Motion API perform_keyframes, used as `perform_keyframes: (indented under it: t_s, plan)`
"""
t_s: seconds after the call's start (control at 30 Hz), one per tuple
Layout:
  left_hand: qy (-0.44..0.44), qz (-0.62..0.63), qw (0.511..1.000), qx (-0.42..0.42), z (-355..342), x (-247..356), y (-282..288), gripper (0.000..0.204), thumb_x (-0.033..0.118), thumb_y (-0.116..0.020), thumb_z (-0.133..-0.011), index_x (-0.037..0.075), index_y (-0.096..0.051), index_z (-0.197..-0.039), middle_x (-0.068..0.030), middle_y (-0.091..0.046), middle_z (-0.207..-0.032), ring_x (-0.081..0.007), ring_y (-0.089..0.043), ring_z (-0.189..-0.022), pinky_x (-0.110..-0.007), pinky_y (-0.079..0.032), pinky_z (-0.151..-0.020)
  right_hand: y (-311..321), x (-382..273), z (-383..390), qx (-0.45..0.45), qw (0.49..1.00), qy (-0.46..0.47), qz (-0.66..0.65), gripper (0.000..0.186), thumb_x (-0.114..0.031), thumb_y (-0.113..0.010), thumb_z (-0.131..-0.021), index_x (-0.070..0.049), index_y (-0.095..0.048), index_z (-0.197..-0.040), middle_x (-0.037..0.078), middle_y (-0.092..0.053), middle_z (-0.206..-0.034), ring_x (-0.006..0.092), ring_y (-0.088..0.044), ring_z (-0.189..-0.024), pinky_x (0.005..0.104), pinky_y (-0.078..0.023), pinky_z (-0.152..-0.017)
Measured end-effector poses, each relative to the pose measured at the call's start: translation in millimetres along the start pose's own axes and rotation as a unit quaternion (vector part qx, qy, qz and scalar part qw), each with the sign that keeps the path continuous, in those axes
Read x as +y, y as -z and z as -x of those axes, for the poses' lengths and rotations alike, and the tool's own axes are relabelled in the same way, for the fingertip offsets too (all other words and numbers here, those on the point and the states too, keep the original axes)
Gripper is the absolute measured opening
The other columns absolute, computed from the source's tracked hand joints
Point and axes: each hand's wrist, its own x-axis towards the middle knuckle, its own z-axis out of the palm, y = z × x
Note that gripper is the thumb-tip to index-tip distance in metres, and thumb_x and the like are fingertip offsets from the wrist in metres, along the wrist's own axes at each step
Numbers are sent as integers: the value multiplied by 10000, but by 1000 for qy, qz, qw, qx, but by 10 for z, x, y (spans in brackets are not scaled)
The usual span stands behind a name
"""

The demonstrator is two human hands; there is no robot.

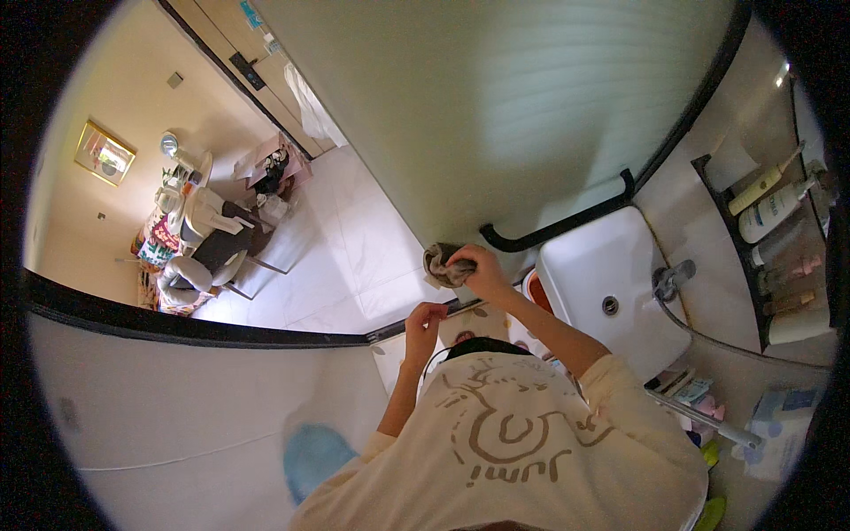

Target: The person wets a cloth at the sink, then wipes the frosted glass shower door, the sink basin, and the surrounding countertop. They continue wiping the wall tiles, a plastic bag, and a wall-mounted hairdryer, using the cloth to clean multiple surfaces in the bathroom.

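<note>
A crumpled grey-brown cloth (436, 264) is gripped in my right hand (481, 268), in front of the lower edge of the frosted glass door (425, 115). Its fingers are bent over the cloth's right side. My left hand (427, 320) is held lower and to the left, apart from the cloth. The fingers there are curled in, and nothing shows between them.
A white washbasin (584, 283) with a tap (673, 279) stands at right, beside the door's black handle (567, 217). Bottles fill a dark wall shelf (744, 239). Beyond the doorway are a tiled floor (332, 239) and a cluttered table with chairs.
</note>
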Motion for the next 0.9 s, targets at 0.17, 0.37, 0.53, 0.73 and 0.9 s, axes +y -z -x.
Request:
perform_keyframes:
  t_s: [0.17, 0.37, 0.53, 0.73, 0.9]
  plan:
    - [10, 26, 1000, -11, -65, 1, -62, 148, -89, -457, -775, -27, -579, -831, -83, -571, -799, -146, -563, -750, -242, -449, -689, 854, -908, 25, 171, 973, -13, -152, 300, -16, -644, -660, -24, -585, -955, 95, -604, -928, 183, -567, -870, 299, -441, -800]
    - [3, 107, 993, -49, -166, -55, -231, 178, -117, -436, -760, -40, -573, -844, -92, -559, -844, -152, -560, -769, -245, -448, -710, 1504, -1440, -668, 296, 870, 352, 176, 338, 61, -596, -559, -47, -583, -880, 105, -540, -932, 291, -497, -913, 365, -401, -800]
    - [-49, 8, 998, -38, -184, -6, -257, 125, -39, -475, -810, -26, -585, -868, -88, -594, -820, -164, -564, -770, -273, -456, -716, 957, -703, -546, 250, 904, 303, 168, 325, -10, -699, -506, -74, -590, -805, 121, -503, -867, 317, -470, -843, 384, -394, -725]
    - [-22, 17, 998, -57, -199, 6, -245, 145, -62, -466, -775, -41, -581, -862, -101, -593, -843, -171, -577, -781, -280, -467, -723, 848, -194, -163, 157, 985, -20, -64, 321, 25, -634, -608, -53, -572, -913, 107, -544, -918, 269, -531, -856, 360, -431, -766]
    - [5, 43, 997, -68, -248, -13, -271, 179, -106, -446, -763, -40, -573, -871, -97, -588, -845, -163, -574, -788, -267, -461, -741, 1588, -904, -215, 299, 920, 79, -241, 327, 47, -575, -682, -17, -544, -1001, 58, -573, -970, 161, -552, -893, 281, -429, -794]
